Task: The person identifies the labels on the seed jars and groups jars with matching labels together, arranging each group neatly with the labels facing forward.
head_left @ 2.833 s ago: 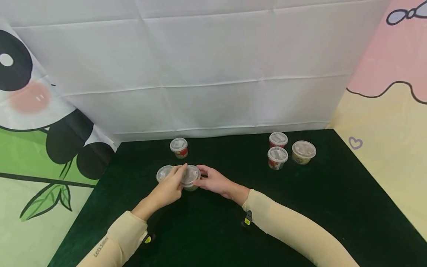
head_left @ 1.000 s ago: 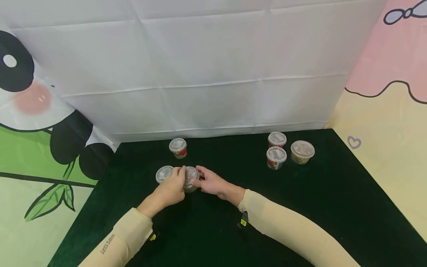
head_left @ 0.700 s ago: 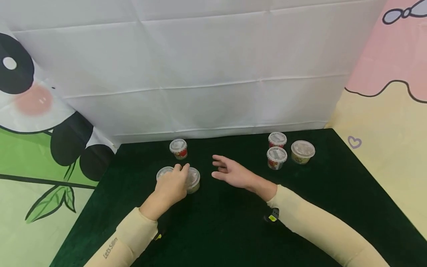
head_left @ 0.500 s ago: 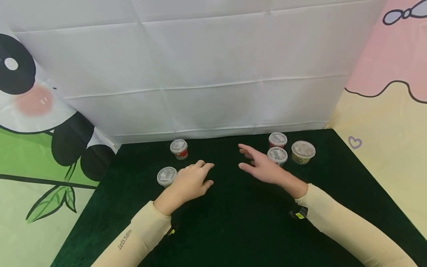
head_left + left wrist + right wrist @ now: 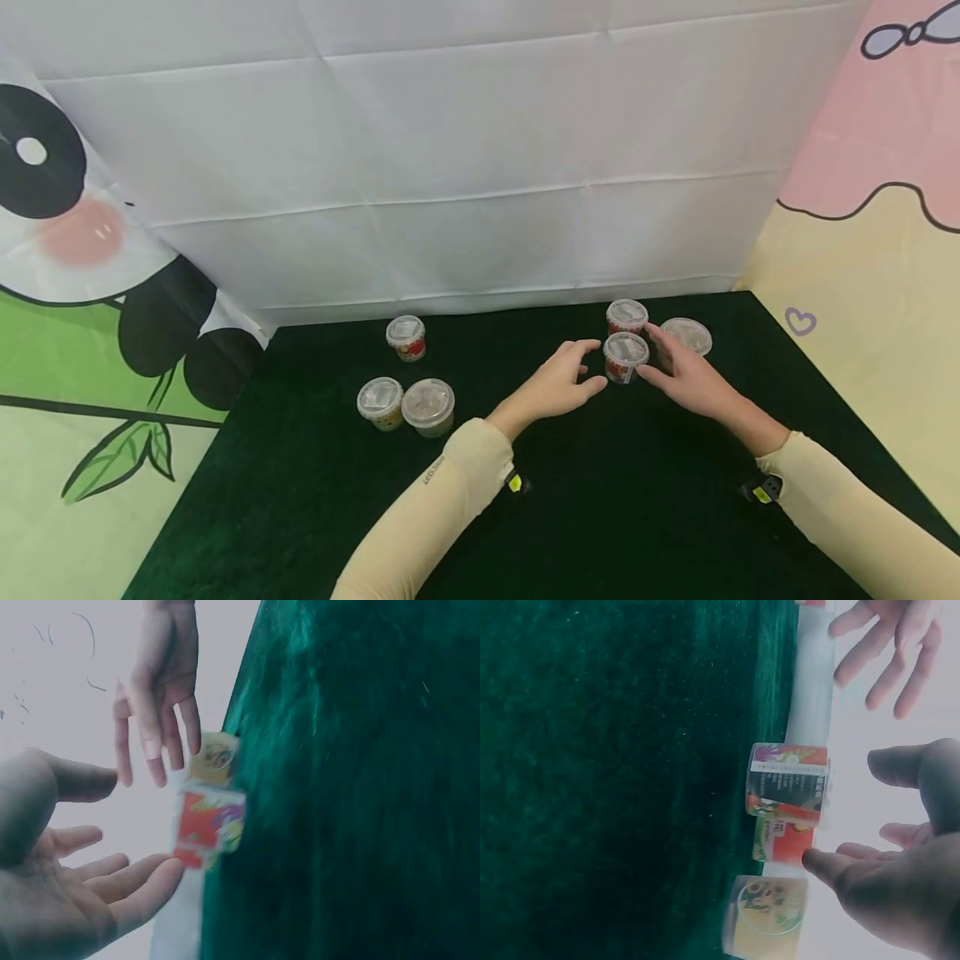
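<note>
A small red-printed plastic tub (image 5: 624, 362) with a clear lid stands upright between my two hands at the back right. My left hand (image 5: 557, 385) is at its left, fingers spread and holding nothing. On the other side, my right hand (image 5: 693, 381) has its thumb and fingertips close to the tub's right side, fingers relaxed and apart. Directly behind stands a second red tub (image 5: 627, 313). A wider tub with yellowish contents (image 5: 769, 922) is to the right, partly hidden by my right hand in the head view.
At the left stand a red tub (image 5: 407, 337), a small pale tub (image 5: 380, 402) and a wider lidded tub (image 5: 429, 406), the last two side by side. Dark green cloth (image 5: 262, 500) covers the table; a white sheet (image 5: 450, 167) hangs along its back edge.
Both hands have let go of the wider tub at the left, the right hand first. They have moved right to either side of the front red tub. The tubs stand where they were.
</note>
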The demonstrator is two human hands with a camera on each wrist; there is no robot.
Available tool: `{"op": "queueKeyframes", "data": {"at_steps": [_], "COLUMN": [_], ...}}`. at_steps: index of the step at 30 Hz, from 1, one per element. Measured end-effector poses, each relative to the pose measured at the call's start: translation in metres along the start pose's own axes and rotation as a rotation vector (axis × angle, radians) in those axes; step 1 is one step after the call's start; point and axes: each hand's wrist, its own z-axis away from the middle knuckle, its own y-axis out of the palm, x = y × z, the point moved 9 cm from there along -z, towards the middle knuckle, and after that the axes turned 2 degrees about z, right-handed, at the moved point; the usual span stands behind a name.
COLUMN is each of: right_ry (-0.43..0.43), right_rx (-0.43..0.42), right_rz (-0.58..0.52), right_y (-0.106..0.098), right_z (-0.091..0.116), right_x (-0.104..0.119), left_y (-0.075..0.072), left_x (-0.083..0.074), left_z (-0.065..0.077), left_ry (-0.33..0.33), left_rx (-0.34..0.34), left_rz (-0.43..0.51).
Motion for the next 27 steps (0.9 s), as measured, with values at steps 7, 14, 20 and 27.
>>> {"op": "queueKeyframes", "data": {"at_steps": [7, 14, 20, 27], "right_ry": [0.133, 0.203, 0.228, 0.261], "right_rx": [0.110, 0.174, 0.198, 0.209], "right_rz": [-0.208, -0.346, -0.399, -0.422], "right_y": [0.012, 0.020, 0.024, 0.027], "right_z": [0.000, 0.001, 0.001, -0.002], "right_x": [-0.019, -0.031, -0.037, -0.045], "left_y": [0.025, 0.038, 0.045, 0.046], "left_x": [0.016, 0.024, 0.021, 0.021], "left_z": [-0.027, -0.040, -0.044, -0.041], "left_ry": [-0.095, -0.136, -0.118, -0.127], "left_rx": [-0.116, -0.174, -0.203, -0.201], "left_rz": [0.175, 0.222, 0.266, 0.286]}}
